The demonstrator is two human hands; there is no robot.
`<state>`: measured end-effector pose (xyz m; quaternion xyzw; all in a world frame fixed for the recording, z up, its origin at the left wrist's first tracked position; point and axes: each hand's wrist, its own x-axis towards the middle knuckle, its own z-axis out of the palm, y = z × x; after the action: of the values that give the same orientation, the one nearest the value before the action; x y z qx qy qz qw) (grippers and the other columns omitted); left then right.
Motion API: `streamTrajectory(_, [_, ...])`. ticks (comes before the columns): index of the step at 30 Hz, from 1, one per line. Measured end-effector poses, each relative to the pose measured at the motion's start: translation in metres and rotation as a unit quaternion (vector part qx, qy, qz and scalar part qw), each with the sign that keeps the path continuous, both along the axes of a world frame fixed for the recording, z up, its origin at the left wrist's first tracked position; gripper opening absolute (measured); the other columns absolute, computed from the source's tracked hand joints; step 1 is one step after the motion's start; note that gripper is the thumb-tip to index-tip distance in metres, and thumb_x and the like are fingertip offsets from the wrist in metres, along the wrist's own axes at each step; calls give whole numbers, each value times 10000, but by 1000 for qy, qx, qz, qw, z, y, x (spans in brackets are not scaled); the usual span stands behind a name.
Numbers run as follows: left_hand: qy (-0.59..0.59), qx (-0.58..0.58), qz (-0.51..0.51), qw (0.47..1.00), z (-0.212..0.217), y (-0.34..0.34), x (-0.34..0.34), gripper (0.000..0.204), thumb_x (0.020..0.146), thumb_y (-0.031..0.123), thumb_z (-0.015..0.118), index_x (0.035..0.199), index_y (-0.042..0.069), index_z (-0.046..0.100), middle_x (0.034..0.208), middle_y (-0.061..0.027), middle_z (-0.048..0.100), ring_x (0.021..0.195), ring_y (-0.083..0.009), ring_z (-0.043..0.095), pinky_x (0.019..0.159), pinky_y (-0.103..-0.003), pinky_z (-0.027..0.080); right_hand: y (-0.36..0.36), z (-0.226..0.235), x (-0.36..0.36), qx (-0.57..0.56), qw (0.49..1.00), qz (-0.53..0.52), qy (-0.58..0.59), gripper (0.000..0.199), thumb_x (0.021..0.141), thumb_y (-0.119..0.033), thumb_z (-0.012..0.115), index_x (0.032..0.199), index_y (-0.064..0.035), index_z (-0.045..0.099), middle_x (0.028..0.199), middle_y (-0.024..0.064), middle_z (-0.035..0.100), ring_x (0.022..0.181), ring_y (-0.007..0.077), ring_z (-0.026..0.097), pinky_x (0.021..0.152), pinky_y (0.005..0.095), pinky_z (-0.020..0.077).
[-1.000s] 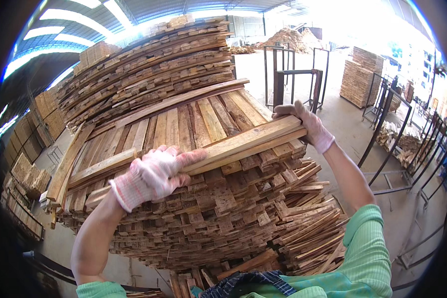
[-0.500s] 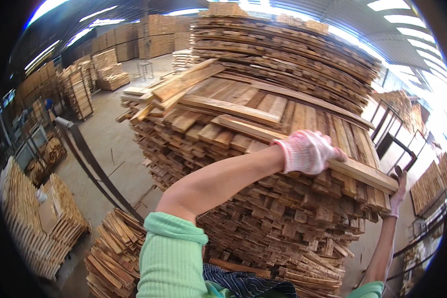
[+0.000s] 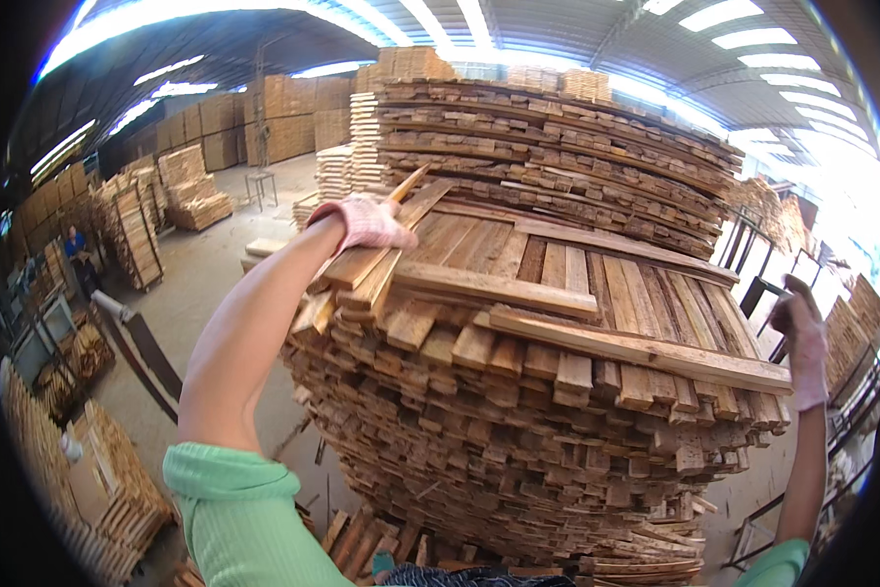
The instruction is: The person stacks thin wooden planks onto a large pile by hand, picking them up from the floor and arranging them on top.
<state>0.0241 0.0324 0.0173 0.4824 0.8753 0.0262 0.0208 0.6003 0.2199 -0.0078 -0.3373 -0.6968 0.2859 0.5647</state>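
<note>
Half a second earlier the long front board (image 3: 646,352) is touched by both gloved hands; now it is left lying toward four o'clock, along the near edge of the large stack (image 3: 518,440). The left hand (image 3: 367,223) is shifted from that board's middle to half past ten, where it is laid over the angled planks (image 3: 359,266) at the stack's left corner; whether any plank is grasped there cannot be told, since the fingers are partly hidden. The right hand (image 3: 804,338), previously set at the front board's end, is seen raised just beside that end at three o'clock, released, with fingers pointed upward and nothing held. A shorter board (image 3: 499,290) is kept near the dial's centre, and a taller stack (image 3: 557,142) is seen behind, at one o'clock.
</note>
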Motion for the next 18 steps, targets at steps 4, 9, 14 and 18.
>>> streamTrajectory(4, [-133,100,-97,981,-7,-7,-64,933,826,455,715,1547,49,285,1550,-206,375,1434,-335,355,1173,-406,296,-68,24,-150,-24,970,145,-192,359,982,-216,540,1241,27,594,846,33,627,795,114,604,799,289,537])
streamTrajectory(9, [-262,193,-129,937,-13,-18,-124,938,793,363,787,1505,-26,315,1517,-235,404,1420,-305,374,1168,-366,315,-66,20,-315,-23,903,271,-331,369,975,-222,595,1281,-16,600,1078,87,685,969,150,650,884,301,537])
streamTrajectory(14, [-208,203,-88,953,-15,-39,-158,871,820,224,766,1518,0,295,1381,-246,543,1246,-305,559,1080,-357,431,-69,30,-443,114,814,210,-530,610,971,-471,516,1425,-66,483,1391,188,560,1162,245,618,959,324,519])
streamTrajectory(18, [-26,54,-45,997,-16,-33,-138,782,854,187,554,1534,-1,217,1103,-258,665,940,-320,681,851,-436,537,-68,13,-536,6,840,114,-531,836,945,-607,457,1531,-31,305,1564,186,362,1251,308,566,1013,356,486])
